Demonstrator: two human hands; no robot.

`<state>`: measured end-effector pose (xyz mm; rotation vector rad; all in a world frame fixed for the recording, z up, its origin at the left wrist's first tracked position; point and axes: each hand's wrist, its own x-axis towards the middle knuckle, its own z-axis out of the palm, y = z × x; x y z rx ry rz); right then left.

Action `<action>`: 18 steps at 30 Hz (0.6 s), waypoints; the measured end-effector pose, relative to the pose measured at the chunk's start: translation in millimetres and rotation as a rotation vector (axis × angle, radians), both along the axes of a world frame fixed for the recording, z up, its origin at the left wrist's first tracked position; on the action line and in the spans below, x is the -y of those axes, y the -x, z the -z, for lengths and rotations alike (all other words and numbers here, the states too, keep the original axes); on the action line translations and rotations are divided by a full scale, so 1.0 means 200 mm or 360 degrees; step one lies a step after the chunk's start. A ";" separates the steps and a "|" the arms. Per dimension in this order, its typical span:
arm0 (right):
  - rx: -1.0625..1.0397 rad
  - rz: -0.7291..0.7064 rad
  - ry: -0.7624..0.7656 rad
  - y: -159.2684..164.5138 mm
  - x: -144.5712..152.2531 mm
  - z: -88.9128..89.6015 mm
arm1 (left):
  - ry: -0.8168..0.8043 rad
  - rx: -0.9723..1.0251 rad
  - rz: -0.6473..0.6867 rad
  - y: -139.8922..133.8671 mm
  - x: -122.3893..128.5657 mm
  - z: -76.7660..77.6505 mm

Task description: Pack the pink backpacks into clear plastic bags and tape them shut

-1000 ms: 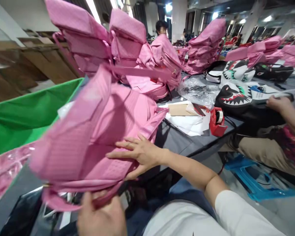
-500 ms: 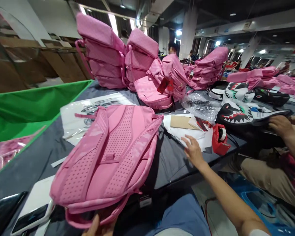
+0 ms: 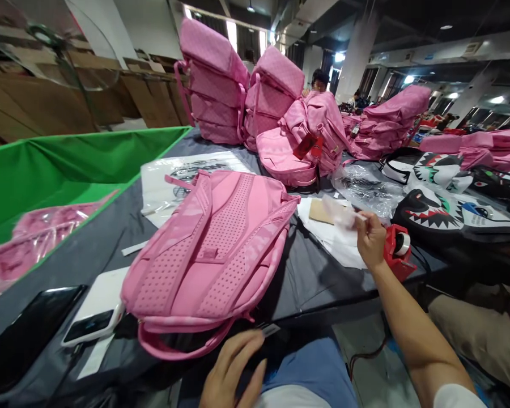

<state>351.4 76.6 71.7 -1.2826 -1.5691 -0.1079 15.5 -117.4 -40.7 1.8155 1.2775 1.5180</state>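
Observation:
A pink backpack lies on the dark table cloth with its straps and padded back facing up. My left hand is below its top handle, fingers stretched and apart, close to a small tag at the table edge. Whether the fingers touch that tag I cannot tell. In a pinch, my right hand holds a translucent plastic piece, blurred by motion, above white papers and a brown card. Just right of that hand stands a red tape dispenser.
Stacked pink backpacks stand at the back. A green-lined bin holds bagged pink goods on the left. A white device and a black phone-like slab lie front left. Shark-face bags and a seated person are right.
My left hand has left the backpack's handle and moved right. My right hand has picked up the translucent plastic piece and raised it. The view has turned left.

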 end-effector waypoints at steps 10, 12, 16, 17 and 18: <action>-0.0011 -0.0746 0.0825 0.30 0.74 0.07 | 0.0943 0.0707 0.0771 -0.36 -0.22 -0.08; -0.0165 -0.0639 0.1017 0.26 0.75 0.09 | 0.0900 0.0700 0.0619 -0.36 -0.17 -0.06; -0.0384 -0.1039 0.1677 0.27 0.68 0.14 | 0.0345 0.0261 0.0521 -0.27 -0.08 -0.06; -0.0441 -0.1110 0.1816 0.29 0.66 0.16 | 0.0180 0.0123 0.0514 -0.24 -0.06 -0.05; -0.0492 -0.1151 0.1908 0.32 0.64 0.19 | 0.0026 0.0011 0.0488 -0.20 -0.03 -0.03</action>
